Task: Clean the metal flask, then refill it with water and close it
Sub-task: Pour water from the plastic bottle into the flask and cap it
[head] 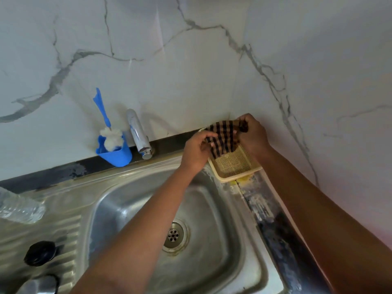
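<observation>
A brown and tan checked cloth (223, 139) is stretched between both hands over a cream perforated basket (235, 164) in the back right corner. My left hand (196, 150) grips its left edge and my right hand (252, 134) grips its right edge. The metal flask (39, 284) shows only partly at the bottom left on the drainboard, blurred. Its black lid (40, 253) lies on the ribbed drainboard just beyond it. The chrome tap (139, 133) stands behind the sink (131, 200), with no water visible.
A blue cup (114, 154) holding a blue-handled bottle brush (106, 128) stands left of the tap. A clear plastic bottle (19, 209) lies at the left edge. Marble walls meet in a corner behind the basket.
</observation>
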### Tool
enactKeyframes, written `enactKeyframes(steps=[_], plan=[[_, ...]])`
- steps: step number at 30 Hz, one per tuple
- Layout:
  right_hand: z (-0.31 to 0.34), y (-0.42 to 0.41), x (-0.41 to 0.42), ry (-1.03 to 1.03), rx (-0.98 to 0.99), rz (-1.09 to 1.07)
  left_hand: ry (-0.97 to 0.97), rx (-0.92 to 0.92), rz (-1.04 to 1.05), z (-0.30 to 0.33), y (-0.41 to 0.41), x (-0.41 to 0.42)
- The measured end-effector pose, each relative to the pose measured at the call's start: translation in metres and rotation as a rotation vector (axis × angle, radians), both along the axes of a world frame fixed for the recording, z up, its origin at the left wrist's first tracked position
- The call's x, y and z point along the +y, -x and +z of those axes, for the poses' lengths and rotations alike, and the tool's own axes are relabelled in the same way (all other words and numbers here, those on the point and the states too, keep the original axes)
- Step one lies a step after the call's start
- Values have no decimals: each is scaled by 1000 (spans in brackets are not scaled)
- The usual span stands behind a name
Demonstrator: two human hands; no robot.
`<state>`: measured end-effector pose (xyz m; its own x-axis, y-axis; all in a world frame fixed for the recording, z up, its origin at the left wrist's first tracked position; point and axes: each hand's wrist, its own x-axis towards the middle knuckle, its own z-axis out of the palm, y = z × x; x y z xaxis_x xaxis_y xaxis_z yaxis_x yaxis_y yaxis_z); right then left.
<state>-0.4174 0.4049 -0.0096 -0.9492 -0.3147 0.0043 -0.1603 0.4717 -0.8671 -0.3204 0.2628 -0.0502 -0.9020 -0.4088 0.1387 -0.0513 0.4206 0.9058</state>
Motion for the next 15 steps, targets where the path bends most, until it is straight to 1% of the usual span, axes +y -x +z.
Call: enactKeyframes(steps=[2, 3, 6, 8, 12, 15], plan=[[-15, 5, 3, -210, 7, 60, 57, -118, -13, -16, 3, 8], [-21, 7, 4, -311, 20, 93, 121, -165, 5, -21, 5, 12], [-37, 10, 6, -534, 111, 161, 392, -311, 106, -22, 7, 26], [-45, 12, 5, -623, 160, 194, 510, -386, 92, -18, 9, 33], [-58, 13, 6, -737, 262, 285, 693, -557, -19, -20, 17, 37], [-65, 12, 5, -804, 343, 334, 788, -634, -53, -24, 20, 40]])
